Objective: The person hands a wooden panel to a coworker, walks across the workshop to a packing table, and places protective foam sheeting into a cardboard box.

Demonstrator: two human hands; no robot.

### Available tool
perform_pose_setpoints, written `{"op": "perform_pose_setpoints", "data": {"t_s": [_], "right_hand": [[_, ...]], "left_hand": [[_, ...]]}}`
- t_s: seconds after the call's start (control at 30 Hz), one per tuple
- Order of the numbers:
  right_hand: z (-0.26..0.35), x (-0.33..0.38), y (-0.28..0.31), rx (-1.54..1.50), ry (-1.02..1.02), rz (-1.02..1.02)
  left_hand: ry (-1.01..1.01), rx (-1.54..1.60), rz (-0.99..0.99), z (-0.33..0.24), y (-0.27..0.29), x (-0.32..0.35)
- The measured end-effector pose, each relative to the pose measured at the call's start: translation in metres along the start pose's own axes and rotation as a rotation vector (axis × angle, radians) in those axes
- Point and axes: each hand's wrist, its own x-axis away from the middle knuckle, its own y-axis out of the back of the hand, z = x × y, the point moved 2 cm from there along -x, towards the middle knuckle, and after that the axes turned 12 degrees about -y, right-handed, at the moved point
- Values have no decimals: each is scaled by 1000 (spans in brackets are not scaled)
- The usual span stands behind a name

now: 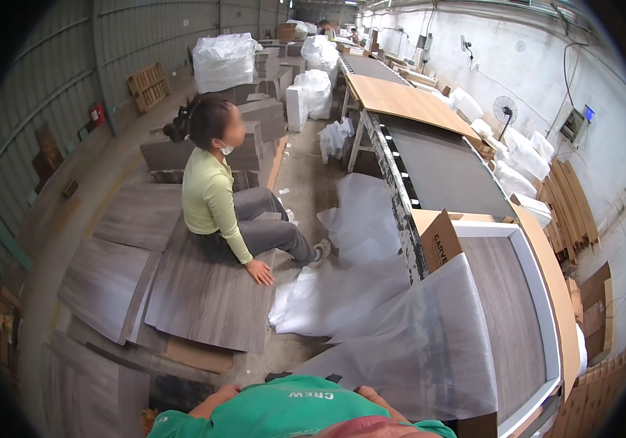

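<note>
At the lower edge, beside my green shirt (291, 405), parts of my left arm and hand (218, 398) show. My right arm and hand (377, 398) are on its other side. The fingers of both are hidden, and I cannot make out anything held. Nearest my right side is a sheet of translucent foam wrap (430, 336), draped from the bench toward the floor. Beside it on the bench, a grey wood-grain panel (506, 306) lies inside a white foam edge frame (550, 321) on brown cardboard (559, 306). A cardboard flap (441, 241) stands up at its far corner.
To the left a person in a light green top (207, 186) sits on stacked grey wood-grain panels (214, 292), one hand on them. More foam (360, 219) lies on the floor. A long conveyor (437, 157) runs away, with a brown board (400, 102) across it. Wrapped stacks (225, 62) stand behind.
</note>
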Motion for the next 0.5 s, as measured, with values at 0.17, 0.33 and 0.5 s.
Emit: {"op": "perform_pose_setpoints", "data": {"t_s": [0.17, 0.33, 0.5], "right_hand": [[-7, 9, 6, 33, -42, 3], [-8, 7, 2, -20, 5, -98], [-5, 7, 10, -34, -1, -80]], "left_hand": [[26, -159, -10, -22, -1, 13], [-98, 7, -67, 48, -40, -38], [-104, -207, 10, -40, -2, 2]]}}
